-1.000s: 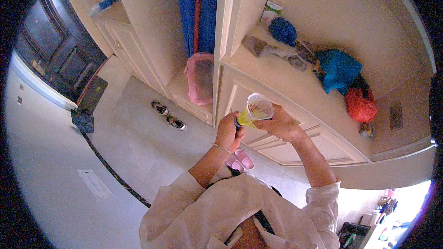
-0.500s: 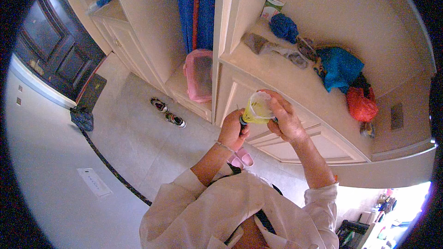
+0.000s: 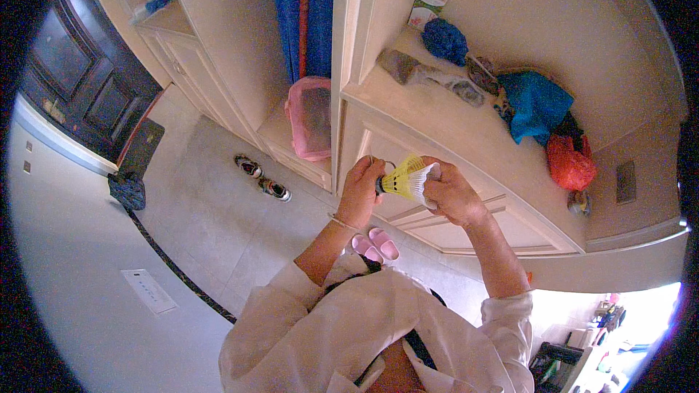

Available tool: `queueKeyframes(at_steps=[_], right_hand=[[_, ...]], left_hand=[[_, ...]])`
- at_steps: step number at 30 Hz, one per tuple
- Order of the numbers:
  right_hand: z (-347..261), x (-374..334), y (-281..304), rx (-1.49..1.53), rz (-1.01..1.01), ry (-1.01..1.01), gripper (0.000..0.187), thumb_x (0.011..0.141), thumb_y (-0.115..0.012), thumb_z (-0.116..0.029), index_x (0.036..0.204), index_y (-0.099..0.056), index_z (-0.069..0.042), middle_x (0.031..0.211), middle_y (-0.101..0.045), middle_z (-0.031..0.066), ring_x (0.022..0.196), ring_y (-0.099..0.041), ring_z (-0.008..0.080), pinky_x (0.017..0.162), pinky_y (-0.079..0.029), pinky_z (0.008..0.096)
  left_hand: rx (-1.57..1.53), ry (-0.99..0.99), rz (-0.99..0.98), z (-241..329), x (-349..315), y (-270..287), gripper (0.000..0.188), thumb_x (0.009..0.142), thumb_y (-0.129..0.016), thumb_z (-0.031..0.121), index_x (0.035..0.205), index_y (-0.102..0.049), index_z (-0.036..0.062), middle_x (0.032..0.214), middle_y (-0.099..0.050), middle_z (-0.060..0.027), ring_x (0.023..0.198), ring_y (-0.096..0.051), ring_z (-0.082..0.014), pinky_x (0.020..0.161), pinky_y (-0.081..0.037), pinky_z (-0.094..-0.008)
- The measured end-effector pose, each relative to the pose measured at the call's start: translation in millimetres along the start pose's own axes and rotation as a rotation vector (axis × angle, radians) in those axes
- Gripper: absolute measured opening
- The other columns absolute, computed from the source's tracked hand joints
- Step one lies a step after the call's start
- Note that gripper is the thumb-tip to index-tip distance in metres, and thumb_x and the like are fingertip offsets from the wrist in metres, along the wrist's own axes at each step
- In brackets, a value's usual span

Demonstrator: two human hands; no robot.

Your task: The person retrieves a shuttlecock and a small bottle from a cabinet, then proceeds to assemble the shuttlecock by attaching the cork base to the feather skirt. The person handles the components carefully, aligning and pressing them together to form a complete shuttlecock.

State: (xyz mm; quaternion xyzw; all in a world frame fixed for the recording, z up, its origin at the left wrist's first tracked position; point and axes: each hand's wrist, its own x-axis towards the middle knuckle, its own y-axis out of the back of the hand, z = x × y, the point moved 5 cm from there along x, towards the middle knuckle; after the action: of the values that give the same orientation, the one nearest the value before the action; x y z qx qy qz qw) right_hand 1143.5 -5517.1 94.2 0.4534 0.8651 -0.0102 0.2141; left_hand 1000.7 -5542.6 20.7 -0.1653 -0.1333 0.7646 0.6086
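Observation:
Between my two hands is a shuttlecock (image 3: pixel 404 180) with a yellow skirt, a white wide end and a dark round base. It lies almost sideways, its base toward the left and its wide end toward the right. My left hand (image 3: pixel 360 191) is closed around the base, thumb and fingers pressed together. At the wide end, my right hand (image 3: pixel 454 195) pinches the white rim; some of its fingers are hidden behind. A thin dark loop shows beside the left fingertips, too small to name.
Ahead is a cabinet ledge (image 3: pixel 408 105) holding a blue bundle (image 3: pixel 445 41), a teal bag (image 3: pixel 535 105) and a red plastic bag (image 3: pixel 570 162). A pink bin (image 3: pixel 311 118) stands in the cabinet's opening. Pink slippers (image 3: pixel 384 244) and dark patterned shoes (image 3: pixel 274 189) lie on the floor.
The shuttlecock has turned from its wide end facing up toward me to lying sideways. My right hand has shifted from the rim's far edge down to its right side.

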Motion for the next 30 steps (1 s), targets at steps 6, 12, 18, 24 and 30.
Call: queueKeyframes(at_steps=[6, 12, 18, 24, 30], right_hand=[[-17, -13, -19, -0.441, 0.085, 0.369, 0.03, 0.081, -0.049, -0.008, 0.11, -0.051, -0.001, 0.083, -0.059, 0.0101, 0.07, -0.057, 0.0161, 0.062, -0.047, 0.0276], [-32, -25, -28, -0.447, 0.134, 0.478, 0.027, 0.08, -0.049, -0.004, 0.106, -0.052, 0.001, 0.093, -0.06, 0.0164, 0.085, -0.058, 0.0236, 0.073, -0.047, 0.0325], [-28, -21, -23, -0.452, 0.195, 0.387, 0.025, 0.078, -0.05, -0.008, 0.102, -0.054, -0.002, 0.087, -0.059, 0.0228, 0.079, -0.058, 0.0394, 0.067, -0.048, 0.0422], [-24, -20, -22, -0.517, 0.211, 0.421, 0.024, 0.078, -0.051, -0.009, 0.101, -0.054, -0.003, 0.084, -0.059, 0.0226, 0.074, -0.058, 0.0394, 0.062, -0.048, 0.0425], [-3, -9, -12, -0.326, 0.164, 0.283, 0.027, 0.08, -0.054, -0.013, 0.106, -0.053, -0.003, 0.083, -0.061, 0.0193, 0.072, -0.062, 0.0294, 0.063, -0.049, 0.0365]], left_hand=[[-0.042, -0.06, -0.103, 3, 8, 0, 0.019, 0.085, -0.053, 0.024, 0.073, -0.047, 0.0103, 0.066, -0.045, 0.0013, 0.055, -0.042, -0.0068, 0.047, -0.035, -0.0207], [-0.359, 0.142, -0.114, -4, 11, -7, 0.019, 0.085, -0.054, 0.024, 0.075, -0.049, 0.0088, 0.07, -0.049, -0.0012, 0.063, -0.047, -0.0088, 0.055, -0.038, -0.0216], [-0.319, 0.162, -0.031, -16, 18, -3, 0.017, 0.084, -0.055, 0.026, 0.075, -0.05, 0.0118, 0.064, -0.05, 0.0009, 0.049, -0.044, -0.0055, 0.034, -0.026, -0.0194], [-0.316, 0.121, -0.033, -16, 21, -5, 0.019, 0.084, -0.056, 0.025, 0.072, -0.049, 0.0113, 0.063, -0.049, 0.0009, 0.048, -0.044, -0.0056, 0.034, -0.026, -0.0196], [-0.286, 0.154, -0.003, -22, 25, -7, 0.018, 0.084, -0.055, 0.024, 0.072, -0.049, 0.0115, 0.061, -0.048, 0.0017, 0.043, -0.041, -0.0061, 0.034, -0.026, -0.0214]])
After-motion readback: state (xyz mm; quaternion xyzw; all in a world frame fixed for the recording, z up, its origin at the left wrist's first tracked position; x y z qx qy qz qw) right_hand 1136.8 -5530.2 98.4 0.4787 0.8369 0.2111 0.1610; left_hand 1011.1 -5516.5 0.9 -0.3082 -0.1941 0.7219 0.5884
